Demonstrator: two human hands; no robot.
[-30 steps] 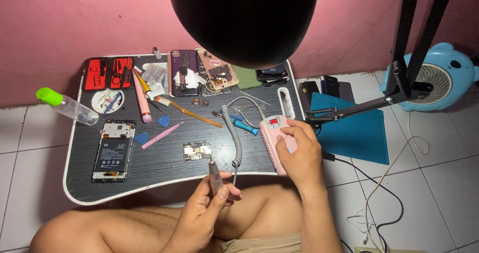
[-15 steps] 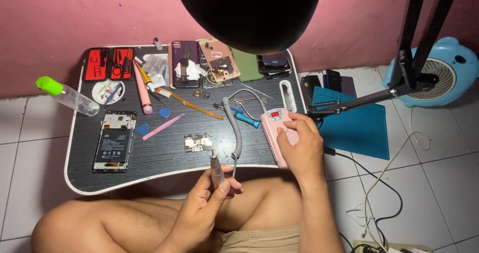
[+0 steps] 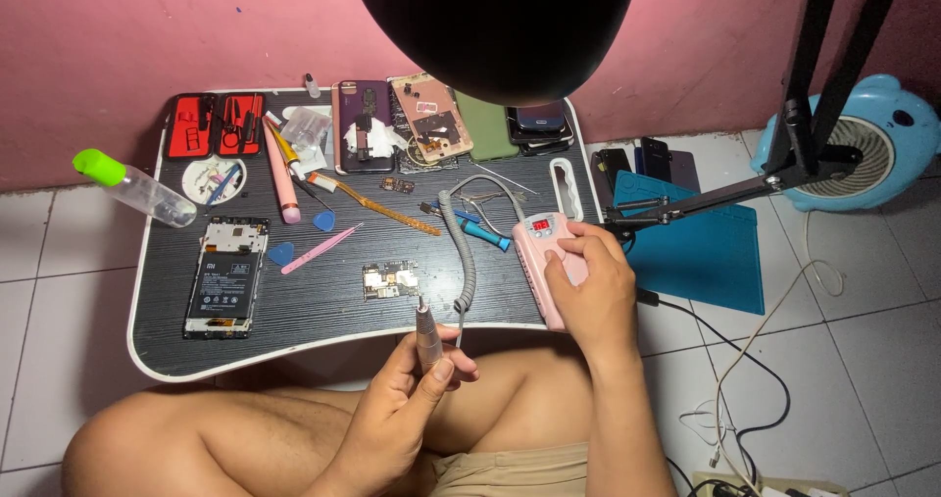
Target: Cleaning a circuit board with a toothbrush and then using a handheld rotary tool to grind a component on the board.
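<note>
- Left hand (image 3: 407, 404) clenched around a slim grey handpiece (image 3: 428, 332), tip pointing up and away, held above the lap just short of the near edge of the surface (image 3: 294, 345).
- Right hand (image 3: 588, 281) laid over a pink control box (image 3: 545, 262), fingers closed on its far side, thumb on top beside a small red display; box lying on the right end of the surface.
- Grey coiled cord (image 3: 461, 252) stretched between the two hands, running away from the handpiece toward the far side of the box.
- Small bare circuit board (image 3: 389, 280) lying just beyond the left hand.
- Pink flat pry tool (image 3: 321, 249) and two blue picks (image 3: 281, 254) lying farther out, left of the left hand.
- Opened phone (image 3: 227, 276) with its black battery showing, well left of the left hand.
- Blue-handled tool (image 3: 487, 234) just beyond the cord, left of the right hand.
- Orange flex strip (image 3: 387, 213) and pink pen-shaped tool (image 3: 279, 178) lying farther off.
- Clear bottle (image 3: 137, 188) with a green cap hanging over the far left edge.
- Red tool case (image 3: 216, 124), purple phone back (image 3: 363, 124) and a stack of further phones lined up along the far edge, near the pink wall.
- Blue mat (image 3: 696, 252) lying on the floor just right of the right hand, a blue fan (image 3: 863, 154) beyond it.
</note>
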